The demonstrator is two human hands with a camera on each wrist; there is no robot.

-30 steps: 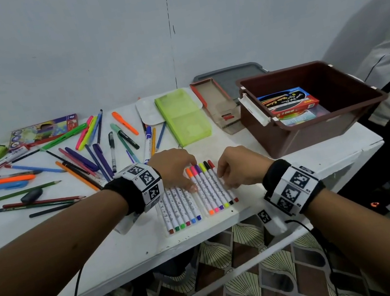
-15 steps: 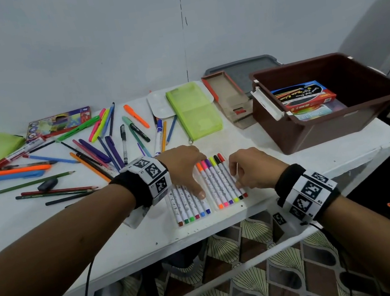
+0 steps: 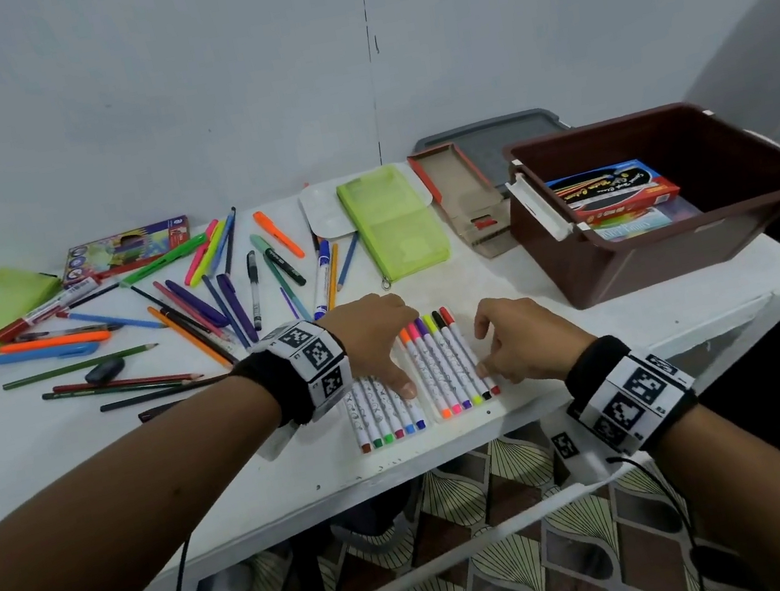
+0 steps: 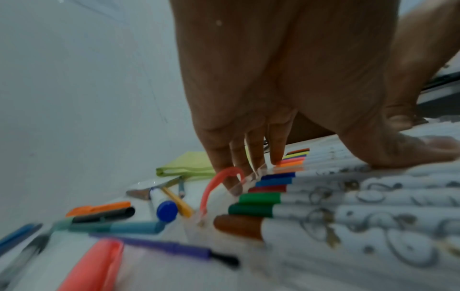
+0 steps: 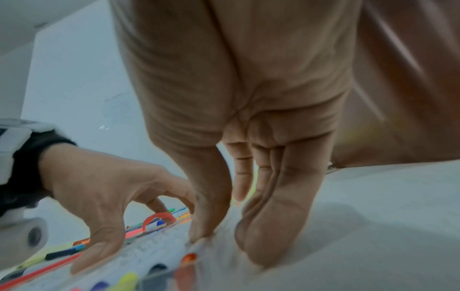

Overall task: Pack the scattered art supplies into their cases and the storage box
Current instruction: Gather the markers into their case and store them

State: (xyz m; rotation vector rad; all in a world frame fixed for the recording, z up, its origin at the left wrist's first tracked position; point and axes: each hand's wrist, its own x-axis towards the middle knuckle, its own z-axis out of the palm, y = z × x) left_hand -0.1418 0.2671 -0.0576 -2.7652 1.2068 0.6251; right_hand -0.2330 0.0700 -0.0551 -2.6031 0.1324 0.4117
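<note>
— Art supplies, how far along? Start with the big things.

— Brown storage box point(image 3: 670, 240) at the table's point(image 3: 199, 464) right end holds a couple of flat boxed sets; its grey lid point(image 3: 485, 135) lies behind it. A green pencil case point(image 3: 393, 224) lies flat mid-table. Most of the job is left, I'd judge: loose pens and pencils point(image 3: 201, 302) are strewn over the left half.

— And what's being handled?

— A clear marker case point(image 3: 423, 378) at the near edge, two rows of white-barrelled markers lying in it, with a pink loop handle point(image 4: 219, 181) at the far end.

— The hands?

— Left hand point(image 3: 375, 339) arches over the left row, fingers spread and nearly straight, thumb pressing down on the barrels. Right hand point(image 3: 516, 346) sits at the case's right edge, fingertips point(image 5: 199, 234) down on its rim. The wrist view is blurred, so it may be pinching a clear flap; I can't tell.
</note>
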